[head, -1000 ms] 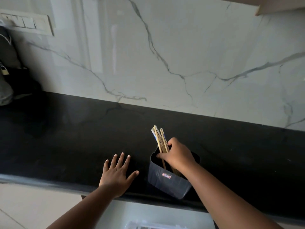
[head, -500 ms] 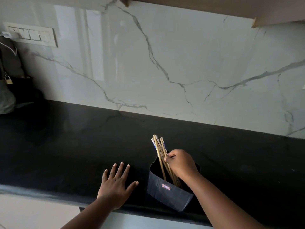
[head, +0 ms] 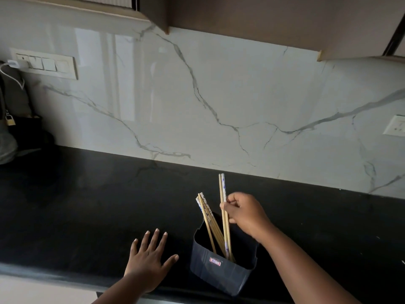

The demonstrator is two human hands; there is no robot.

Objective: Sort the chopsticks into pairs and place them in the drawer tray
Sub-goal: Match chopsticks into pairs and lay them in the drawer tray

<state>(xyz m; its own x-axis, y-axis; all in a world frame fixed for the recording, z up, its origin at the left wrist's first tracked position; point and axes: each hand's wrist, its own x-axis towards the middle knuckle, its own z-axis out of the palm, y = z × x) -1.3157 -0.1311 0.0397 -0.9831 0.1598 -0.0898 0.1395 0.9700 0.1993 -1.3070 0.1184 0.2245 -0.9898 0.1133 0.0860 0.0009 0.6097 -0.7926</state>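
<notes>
A dark square holder stands near the front edge of the black counter. Several chopsticks lean to the left inside it. My right hand is shut on two chopsticks, one plain wood, one white with a blue pattern. They stand almost upright, raised above the others, with their lower ends still inside the holder. My left hand lies flat on the counter to the left of the holder, fingers spread, holding nothing. No drawer tray is in view.
A marble backsplash rises behind the counter, with a switch panel at the left and a socket at the right. Dark bags sit at the far left. Wall cabinets hang overhead.
My right hand closed on two chopsticks and lifted them up and to the right, apart from the bundle. The camera tilted upward. My left hand stayed flat on the counter.
</notes>
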